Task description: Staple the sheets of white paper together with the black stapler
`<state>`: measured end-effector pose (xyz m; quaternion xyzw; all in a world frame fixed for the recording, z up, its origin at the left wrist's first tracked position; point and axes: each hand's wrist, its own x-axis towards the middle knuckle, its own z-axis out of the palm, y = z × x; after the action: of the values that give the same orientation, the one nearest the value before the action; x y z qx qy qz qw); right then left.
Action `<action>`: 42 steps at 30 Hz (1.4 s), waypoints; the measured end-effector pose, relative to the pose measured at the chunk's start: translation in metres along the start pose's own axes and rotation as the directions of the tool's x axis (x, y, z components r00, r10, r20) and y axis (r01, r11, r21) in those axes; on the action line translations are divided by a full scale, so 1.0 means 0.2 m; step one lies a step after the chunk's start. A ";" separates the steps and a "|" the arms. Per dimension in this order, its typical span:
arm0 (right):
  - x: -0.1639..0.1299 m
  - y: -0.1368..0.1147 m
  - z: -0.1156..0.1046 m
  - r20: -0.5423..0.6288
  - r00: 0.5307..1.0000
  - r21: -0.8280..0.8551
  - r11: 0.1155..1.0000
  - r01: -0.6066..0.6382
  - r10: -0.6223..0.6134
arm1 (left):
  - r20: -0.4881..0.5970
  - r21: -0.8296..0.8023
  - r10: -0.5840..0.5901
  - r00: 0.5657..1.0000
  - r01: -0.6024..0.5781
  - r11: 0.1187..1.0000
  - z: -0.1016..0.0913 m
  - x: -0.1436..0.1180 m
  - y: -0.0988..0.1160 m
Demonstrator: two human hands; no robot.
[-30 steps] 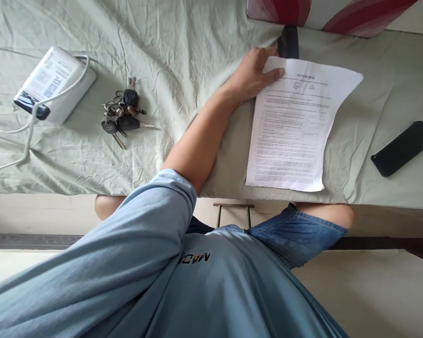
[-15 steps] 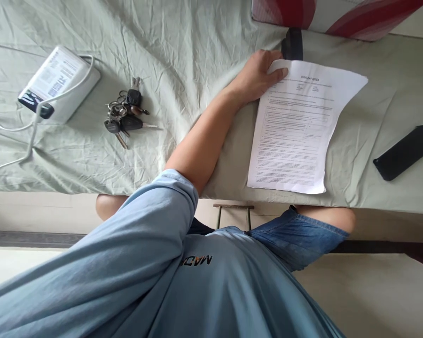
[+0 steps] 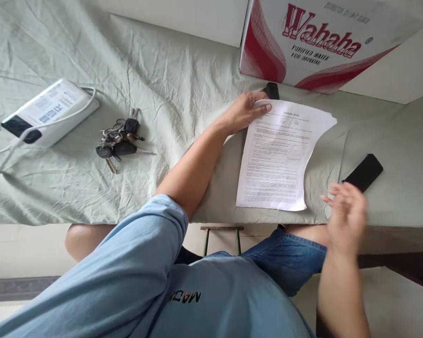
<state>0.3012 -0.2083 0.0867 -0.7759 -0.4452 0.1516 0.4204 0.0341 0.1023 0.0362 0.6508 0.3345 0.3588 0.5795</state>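
My left hand (image 3: 245, 112) is closed on the top left corner of a stack of printed paper sheets (image 3: 273, 159), thumb on top and the other fingers mostly hidden. Just beyond those fingers lies a black object (image 3: 272, 90), partly covered; its kind cannot be told, nor whether I touch it. My right hand (image 3: 348, 216), slightly blurred, is over the table's near edge at the right, fingers loosely bent and apart, with nothing seen in them. Past its fingertips rests a black phone-like slab (image 3: 364, 171).
A bunch of keys (image 3: 123, 143) lies left of my left forearm. Farther left is a white box-like device (image 3: 56, 112) with a white cable (image 3: 68, 115) across it. A red and white water carton (image 3: 313, 47) stands at the back right. A pale green cloth (image 3: 183, 70) covers the table.
My right hand has come into view from the lower right. The view has shifted, showing more of the carton. My left hand still holds the sheets' corner.
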 end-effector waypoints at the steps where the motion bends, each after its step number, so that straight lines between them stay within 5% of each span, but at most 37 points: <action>1: -0.01 0.05 0.04 0.046 0.998 0.021 0.999 -0.034 0.034 | 0.016 -0.013 0.004 1.000 -0.004 1.000 0.00 0.00 -0.01; 4: 0.01 0.16 0.14 0.165 0.973 0.038 0.985 -0.171 0.162 | 0.014 -0.046 0.042 0.999 -0.041 0.998 -0.02 0.00 -0.01; 7: 0.07 0.19 0.17 0.141 0.959 0.037 0.967 -0.253 0.245 | -0.090 -0.074 0.065 0.994 -0.072 0.995 -0.01 0.01 -0.01; 12: 0.10 0.10 0.21 0.223 0.930 0.363 0.861 -0.357 0.292 | -0.230 -0.116 0.007 0.973 -0.035 0.993 0.01 0.03 -0.02; 15: 0.14 0.00 0.22 -0.031 0.969 0.470 0.859 -0.203 0.246 | -0.189 -0.150 -0.002 0.982 -0.026 0.988 0.00 0.02 -0.01; 17: 0.21 -0.09 0.16 -0.201 0.974 0.444 0.896 -0.008 0.108 | -0.119 -0.176 0.018 0.993 -0.039 0.984 -0.04 0.01 0.00; 19: 0.29 -0.15 0.06 -0.330 0.939 0.377 0.898 0.225 -0.096 | -0.036 -0.204 0.043 0.998 -0.050 0.978 -0.09 -0.01 0.02; 21: 0.35 -0.19 -0.04 -0.351 0.910 0.280 0.902 0.329 -0.223 | 0.055 -0.207 0.036 0.998 -0.024 0.978 -0.14 -0.02 0.02; 25: 0.40 -0.15 -0.11 -0.186 0.958 0.212 0.943 0.258 -0.220 | 0.172 -0.161 0.054 0.984 -0.025 0.987 -0.18 -0.01 0.01; 29: 0.41 -0.08 0.03 -0.036 0.978 0.305 0.930 0.205 -0.204 | 0.311 -0.004 0.012 0.950 -0.011 1.000 -0.15 0.02 -0.02; 35: 0.42 -0.08 0.16 -0.144 0.985 0.437 0.887 0.149 -0.095 | 0.251 0.057 0.028 0.968 -0.044 0.997 -0.10 0.01 -0.04; 39: 0.28 -0.07 0.14 -0.028 0.992 0.435 0.895 -0.097 0.121 | 0.186 0.059 -0.013 0.983 0.002 0.998 -0.11 0.00 -0.01; 42: 0.17 0.00 0.10 0.151 0.944 0.364 0.871 -0.330 0.294 | 0.237 0.050 -0.046 0.970 0.036 0.998 -0.12 0.00 0.00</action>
<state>0.3074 -0.1702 0.0787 -0.7323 -0.2944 0.3369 0.5134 0.0139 0.1139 0.0373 0.6949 0.2841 0.2586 0.6079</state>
